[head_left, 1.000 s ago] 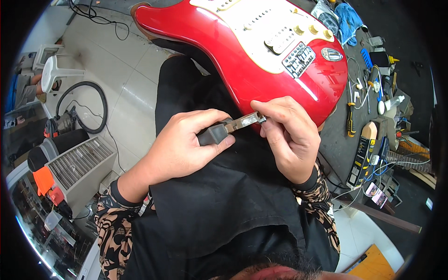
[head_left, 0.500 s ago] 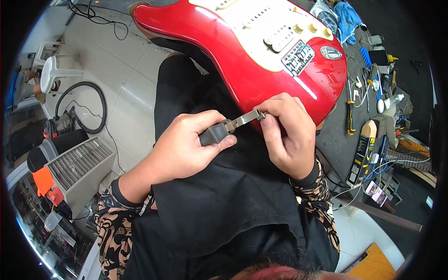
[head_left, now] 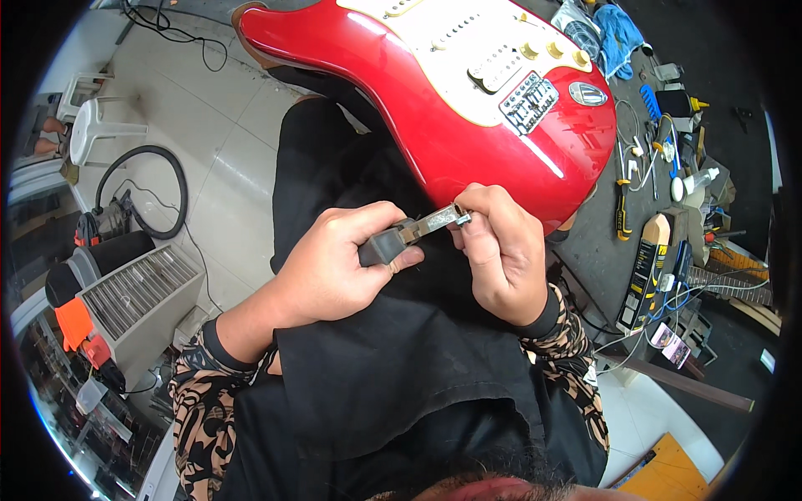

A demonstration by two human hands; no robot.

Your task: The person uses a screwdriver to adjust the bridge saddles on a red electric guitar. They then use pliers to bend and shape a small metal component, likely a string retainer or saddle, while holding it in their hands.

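In front of my lap, my left hand (head_left: 338, 259) is closed round the dark grey handle of a hand tool (head_left: 386, 245). The tool's flat metal end (head_left: 436, 221) points up and right, toward my other hand. My right hand (head_left: 504, 246) pinches a small shiny metal piece (head_left: 462, 220) between thumb and fingers, right at the tool's tip. Fingers hide part of it, so its exact kind is unclear. Just beyond both hands lies a red electric guitar body (head_left: 501, 167) with a cream pickguard (head_left: 455, 54) and a metal bridge (head_left: 530, 103).
At right, a cluttered bench holds a yellow-black screwdriver (head_left: 623, 209), a black-and-yellow box (head_left: 642, 275), cables, a bottle (head_left: 700, 179) and a blue cloth (head_left: 618, 42). On the left floor are a white stool (head_left: 92, 129), a vacuum hose (head_left: 182, 188) and a slatted grey unit (head_left: 142, 292).
My right hand has shifted slightly down and left, and the tool's metal end has turned a little, showing its flat face. The guitar body appears slightly farther left.
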